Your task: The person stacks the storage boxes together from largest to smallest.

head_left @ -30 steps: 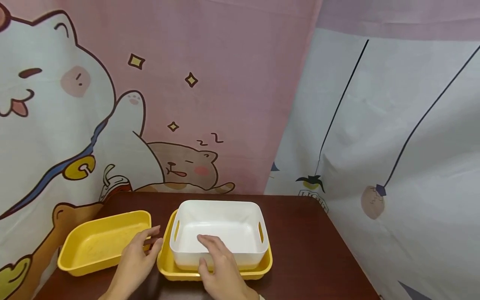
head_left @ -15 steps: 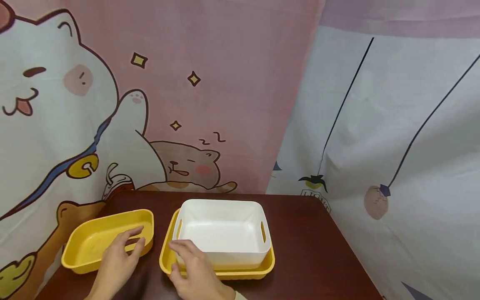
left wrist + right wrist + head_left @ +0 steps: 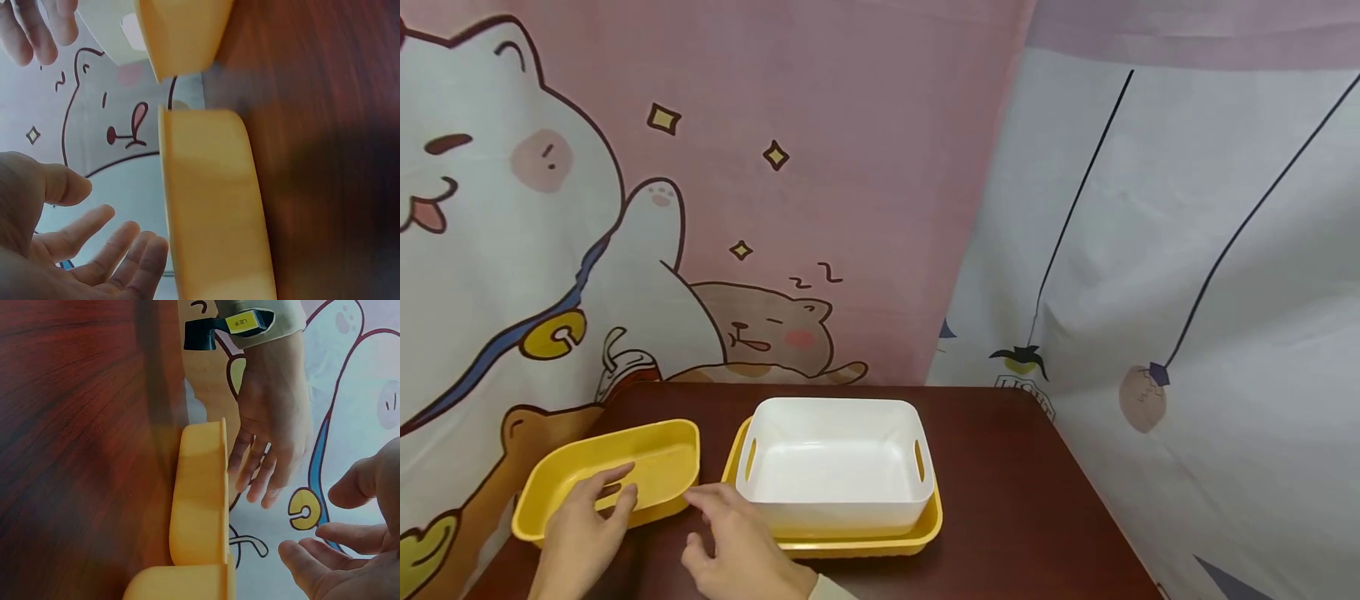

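In the head view a yellow tray (image 3: 662, 475) lies at the left of the table. My left hand (image 3: 583, 529) hovers over its near side, fingers loosely bent and holding nothing. My right hand (image 3: 737, 537) is in the air between that tray and a second yellow tray (image 3: 850, 550), its fingers relaxed with nothing between them. A white bin (image 3: 835, 454) with slot handles sits inside the second tray. From the left wrist view, the left hand (image 3: 94, 244) is beside the rim of the left tray (image 3: 212, 194). The right hand (image 3: 350, 544) shows bare in its own wrist view.
The dark brown table (image 3: 1000, 492) extends to the right of the nested containers. Behind it hangs a curtain (image 3: 865, 208) printed with cartoon animals, and a pale curtain (image 3: 1225, 292) runs along the right side.
Both hands have moved left: the left from the gap between the trays to over the left tray, the right from in front of the white bin to that gap. The containers stay put.
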